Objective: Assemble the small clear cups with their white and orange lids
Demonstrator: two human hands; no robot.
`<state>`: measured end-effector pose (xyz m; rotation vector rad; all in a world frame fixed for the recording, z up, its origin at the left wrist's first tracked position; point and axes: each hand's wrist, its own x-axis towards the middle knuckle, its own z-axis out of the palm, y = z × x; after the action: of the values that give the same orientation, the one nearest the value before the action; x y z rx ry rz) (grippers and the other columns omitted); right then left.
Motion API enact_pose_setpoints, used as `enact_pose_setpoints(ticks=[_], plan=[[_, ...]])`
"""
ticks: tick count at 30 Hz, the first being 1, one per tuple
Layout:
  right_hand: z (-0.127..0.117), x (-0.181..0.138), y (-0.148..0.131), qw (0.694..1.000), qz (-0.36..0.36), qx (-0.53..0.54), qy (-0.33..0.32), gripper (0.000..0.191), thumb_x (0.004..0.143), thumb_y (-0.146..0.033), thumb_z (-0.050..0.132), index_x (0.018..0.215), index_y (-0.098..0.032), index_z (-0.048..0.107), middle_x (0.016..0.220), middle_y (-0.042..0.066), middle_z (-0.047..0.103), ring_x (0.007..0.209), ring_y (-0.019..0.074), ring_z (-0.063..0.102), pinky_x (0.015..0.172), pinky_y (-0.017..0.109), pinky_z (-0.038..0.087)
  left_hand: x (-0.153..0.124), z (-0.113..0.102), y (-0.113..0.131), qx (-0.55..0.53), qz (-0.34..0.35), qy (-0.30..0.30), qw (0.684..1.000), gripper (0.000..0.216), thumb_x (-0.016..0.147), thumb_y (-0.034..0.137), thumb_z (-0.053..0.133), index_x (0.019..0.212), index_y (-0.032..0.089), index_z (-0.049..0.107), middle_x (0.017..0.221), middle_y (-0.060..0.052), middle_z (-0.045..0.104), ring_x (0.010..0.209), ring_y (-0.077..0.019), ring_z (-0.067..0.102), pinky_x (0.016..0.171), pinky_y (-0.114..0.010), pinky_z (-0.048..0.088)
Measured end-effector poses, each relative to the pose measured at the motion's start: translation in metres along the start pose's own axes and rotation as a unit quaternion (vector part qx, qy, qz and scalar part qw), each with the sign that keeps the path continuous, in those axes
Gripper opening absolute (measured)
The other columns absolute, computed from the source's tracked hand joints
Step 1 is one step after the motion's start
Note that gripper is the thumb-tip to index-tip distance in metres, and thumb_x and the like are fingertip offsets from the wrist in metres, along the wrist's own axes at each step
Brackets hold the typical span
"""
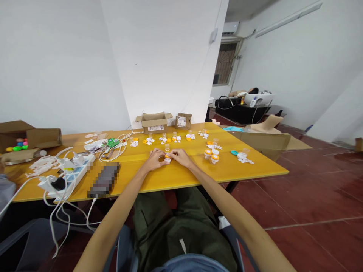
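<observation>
My left hand (155,159) and my right hand (180,157) rest close together on the yellow table (181,175), fingers curled in a pinch around a small clear jar with an orange cap (167,155). A white lid (167,161) lies on the table just below the fingertips. Behind the hands, several small clear jars, orange caps and white lids (164,139) lie spread in a row. Further such jars with orange caps (212,155) stand to the right of my right hand.
Two open cardboard boxes (154,122) stand at the table's far edge. A white power strip with tangled cables (68,173) and a dark blurred device (103,180) lie at left. A box with coloured balls (19,144) sits far left. Flattened cardboard (266,140) lies right of the table.
</observation>
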<state>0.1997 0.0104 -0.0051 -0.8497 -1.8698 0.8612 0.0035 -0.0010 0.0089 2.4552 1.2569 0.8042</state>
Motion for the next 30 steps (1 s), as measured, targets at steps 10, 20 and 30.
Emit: enact_pose_setpoints(ticks=[10, 20, 30], plan=[[0.0001, 0.0008, 0.002, 1.0, 0.005, 0.002, 0.005, 0.036, 0.081, -0.052, 0.066, 0.067, -0.018, 0.07, 0.066, 0.001, 0.068, 0.066, 0.0168, 0.059, 0.065, 0.028, 0.047, -0.0042, -0.001, 0.0008, -0.006, -0.019, 0.015, 1.0, 0.035, 0.077, 0.036, 0.076, 0.109, 0.027, 0.064, 0.11, -0.003, 0.064, 0.11, -0.0266, 0.056, 0.102, -0.043, 0.041], [0.0001, 0.002, 0.0075, 1.0, 0.004, -0.007, 0.007, 0.038, 0.083, -0.051, 0.064, 0.064, -0.019, 0.066, 0.063, 0.0, 0.064, 0.064, 0.0158, 0.056, 0.062, 0.027, 0.045, -0.0035, 0.0005, 0.0, -0.025, -0.011, 0.017, 0.999, 0.035, 0.077, 0.033, 0.076, 0.11, 0.027, 0.064, 0.109, -0.003, 0.064, 0.11, -0.0254, 0.059, 0.105, -0.042, 0.041], [0.0004, 0.0021, 0.0042, 1.0, 0.011, -0.008, 0.007, 0.038, 0.082, -0.051, 0.064, 0.061, -0.019, 0.062, 0.06, -0.001, 0.059, 0.06, 0.0145, 0.052, 0.06, 0.027, 0.042, -0.0043, -0.0006, 0.0026, -0.029, -0.006, 0.016, 0.999, 0.032, 0.079, 0.034, 0.075, 0.108, 0.027, 0.064, 0.107, -0.003, 0.066, 0.109, -0.0254, 0.059, 0.104, -0.042, 0.043]])
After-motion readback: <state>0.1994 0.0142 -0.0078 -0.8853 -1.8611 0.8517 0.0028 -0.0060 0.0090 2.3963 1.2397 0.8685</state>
